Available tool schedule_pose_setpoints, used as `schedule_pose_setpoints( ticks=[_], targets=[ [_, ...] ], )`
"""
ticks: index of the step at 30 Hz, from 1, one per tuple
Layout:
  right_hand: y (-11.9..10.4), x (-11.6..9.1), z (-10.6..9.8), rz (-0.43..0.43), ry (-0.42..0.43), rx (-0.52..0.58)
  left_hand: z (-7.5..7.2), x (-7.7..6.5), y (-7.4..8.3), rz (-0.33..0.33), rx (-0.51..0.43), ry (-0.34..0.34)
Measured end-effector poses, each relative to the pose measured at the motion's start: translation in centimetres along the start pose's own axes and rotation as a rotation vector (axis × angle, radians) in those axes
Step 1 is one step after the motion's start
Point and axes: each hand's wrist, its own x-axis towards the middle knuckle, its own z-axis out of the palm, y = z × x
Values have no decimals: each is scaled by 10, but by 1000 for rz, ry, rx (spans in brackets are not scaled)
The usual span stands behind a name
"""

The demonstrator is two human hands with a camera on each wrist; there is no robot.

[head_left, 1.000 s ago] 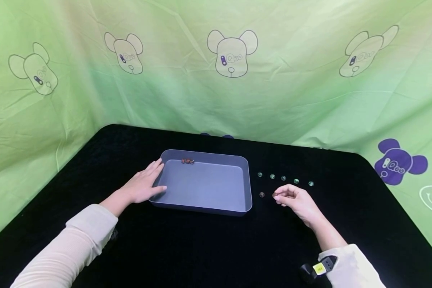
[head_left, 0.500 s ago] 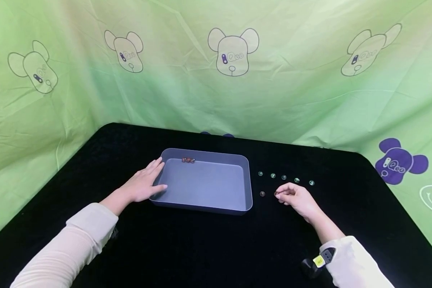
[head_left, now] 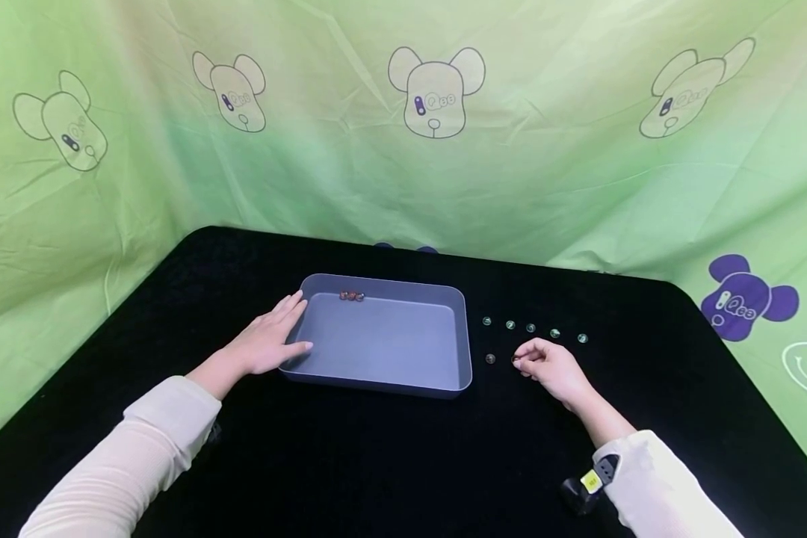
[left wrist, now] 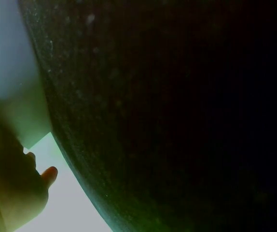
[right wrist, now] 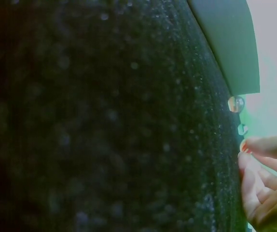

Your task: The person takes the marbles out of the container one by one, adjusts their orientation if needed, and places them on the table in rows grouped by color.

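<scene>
My left hand (head_left: pixel 262 344) rests with straight, spread fingers on the left rim of a grey rectangular tray (head_left: pixel 383 344). Its thumb reaches over the tray's inside. Three reddish-brown glass marbles (head_left: pixel 352 296) sit side by side against the tray's back wall, near the left corner. To the right of the tray, my right hand (head_left: pixel 553 372) pinches an orange-red glass marble (right wrist: pixel 244 145) between thumb and fingertips, low over the black cloth. A brownish clear marble (head_left: pixel 490 359) lies between that hand and the tray. In the left wrist view, the hand (left wrist: pixel 18 188) is dim at the lower left.
Behind my right hand, several clear marbles with green inside (head_left: pixel 530 327) form a spaced row on the black-covered table (head_left: pixel 376 463). A green printed curtain (head_left: pixel 309 179) encloses the table's back and sides. A small black device (head_left: pixel 581 489) sits at the right cuff.
My right forearm and sleeve have shifted slightly forward, while the fingertips stay at the same spot with the marble. The left hand, tray and other marbles keep their places.
</scene>
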Motion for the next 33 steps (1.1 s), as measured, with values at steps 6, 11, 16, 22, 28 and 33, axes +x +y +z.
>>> schedule_pose_setpoints(
  ticks=[6,11,16,22,28,33],
  targets=[
    [-2,1,1,5,5,-17,-1,0,0,12,6,8],
    [-1,2,1,14,9,-10,-1,0,0,8,4,7],
    [-1,0,0,35,12,40,-1,-1,1,0,2,0],
    [-4,-6,-3,42,15,104,-2,0,2,0,3,-5],
    [-9,-13,-3,46,21,160,-1,0,2,6,-10,9],
    [-16,-19,3,49,20,221,0,-2,1,19,-15,26]
  ],
)
